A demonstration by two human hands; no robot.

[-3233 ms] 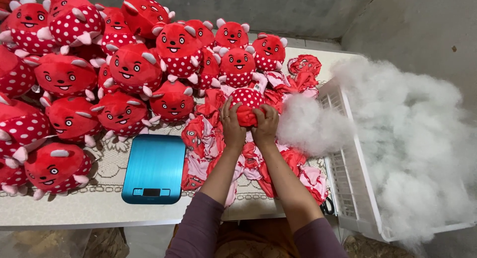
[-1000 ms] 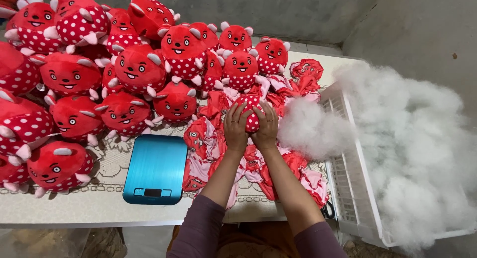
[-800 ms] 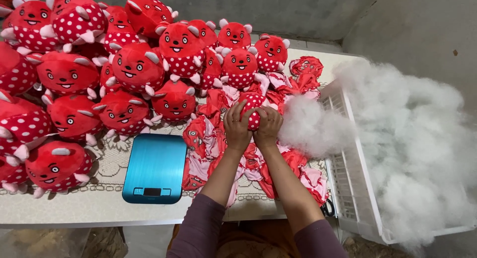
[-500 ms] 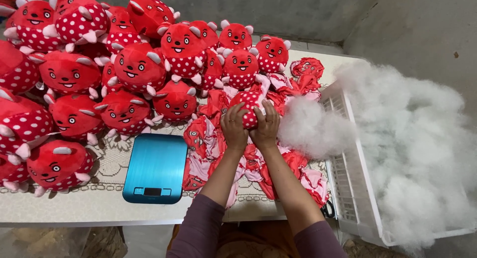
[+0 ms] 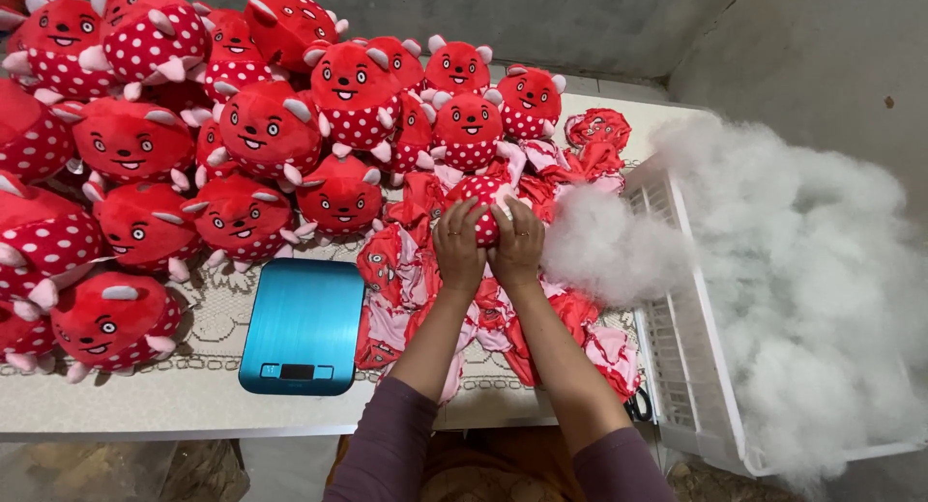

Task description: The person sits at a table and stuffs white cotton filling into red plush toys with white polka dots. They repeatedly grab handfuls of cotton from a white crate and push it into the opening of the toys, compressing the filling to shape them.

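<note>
My left hand [image 5: 456, 246] and my right hand [image 5: 519, 243] are pressed together around a small red plush toy with white dots [image 5: 483, 195], held above a heap of flat, unstuffed red and pink toy skins [image 5: 406, 270]. A bit of white stuffing shows between my right fingers. A loose mound of white fibre stuffing [image 5: 609, 246] lies just to the right of my hands. Both forearms wear purple sleeves.
Several stuffed red spotted plush toys [image 5: 261, 135] are piled across the left and back of the table. A blue flat kitchen scale [image 5: 304, 326] lies near the front edge on a lace cloth. A white plastic crate [image 5: 691, 367] overflowing with stuffing [image 5: 822, 270] stands at the right.
My hands have kept squeezing the same plush toy in nearly the same place, shifting slightly. Nothing else on the table has moved.
</note>
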